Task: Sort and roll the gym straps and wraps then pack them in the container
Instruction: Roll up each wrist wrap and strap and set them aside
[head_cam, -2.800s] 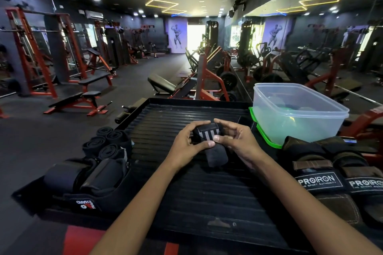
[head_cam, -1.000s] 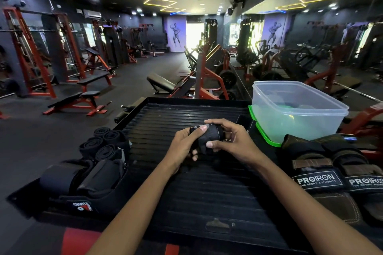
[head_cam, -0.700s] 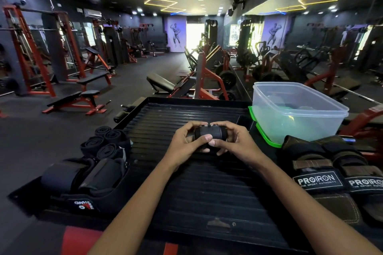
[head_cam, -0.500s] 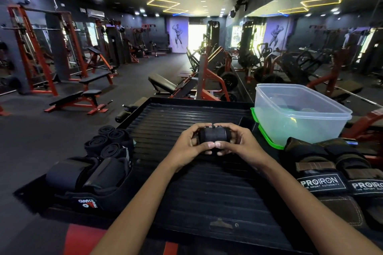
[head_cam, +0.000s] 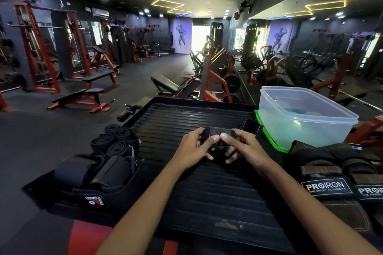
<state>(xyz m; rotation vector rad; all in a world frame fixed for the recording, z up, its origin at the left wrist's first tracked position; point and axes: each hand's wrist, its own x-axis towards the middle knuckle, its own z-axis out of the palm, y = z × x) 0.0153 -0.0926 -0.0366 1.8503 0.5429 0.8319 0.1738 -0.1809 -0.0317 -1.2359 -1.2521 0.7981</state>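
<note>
A black rolled wrap (head_cam: 219,131) is held level above the ribbed black platform (head_cam: 207,188). My left hand (head_cam: 194,149) grips its left end and my right hand (head_cam: 241,147) grips its right end, thumbs meeting on top. Several finished black rolls (head_cam: 116,141) lie at the platform's left edge. A clear plastic container (head_cam: 304,116) stands on a green lid (head_cam: 269,136) at the right; what lies inside is too faint to tell.
Black padded supports (head_cam: 95,174) lie at the front left. Brown and black PROIRON straps (head_cam: 335,174) are piled at the front right. Red weight benches (head_cam: 83,97) and machines (head_cam: 213,80) stand on the gym floor beyond.
The wrap's loose tail has been wound in, leaving a tight roll. Both hands have kept hold of it and turned it level between them.
</note>
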